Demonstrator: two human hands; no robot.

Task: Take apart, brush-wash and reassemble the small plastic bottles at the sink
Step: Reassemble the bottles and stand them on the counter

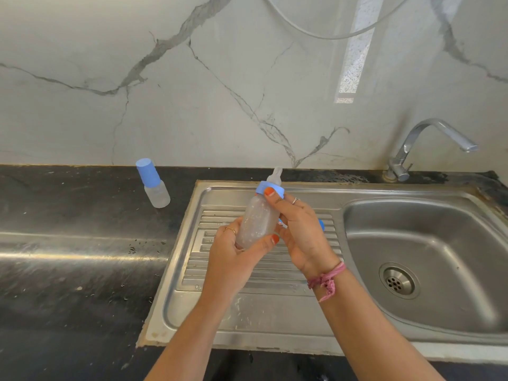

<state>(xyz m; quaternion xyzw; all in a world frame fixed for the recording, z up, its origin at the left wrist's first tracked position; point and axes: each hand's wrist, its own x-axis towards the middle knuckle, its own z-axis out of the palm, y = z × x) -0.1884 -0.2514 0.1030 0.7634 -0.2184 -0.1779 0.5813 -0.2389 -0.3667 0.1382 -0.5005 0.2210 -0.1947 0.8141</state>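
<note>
Ribbed steel drainboard [264, 270], left hand [233, 254] gripping frosted plastic bottle [258, 218], right hand [297, 229] pinching its blue collar [270, 189]

The dark stone counter [68, 270] carries a steel sink unit [275, 320] set into it. Left of the sink unit, near the wall, a small capped bottle [154, 187] with a blue cap stands on the counter. Some water drops [145, 244] lie on the counter just left of the sink unit. Behind the sink unit, at its right part, stands a chrome tap [420, 149].
</note>
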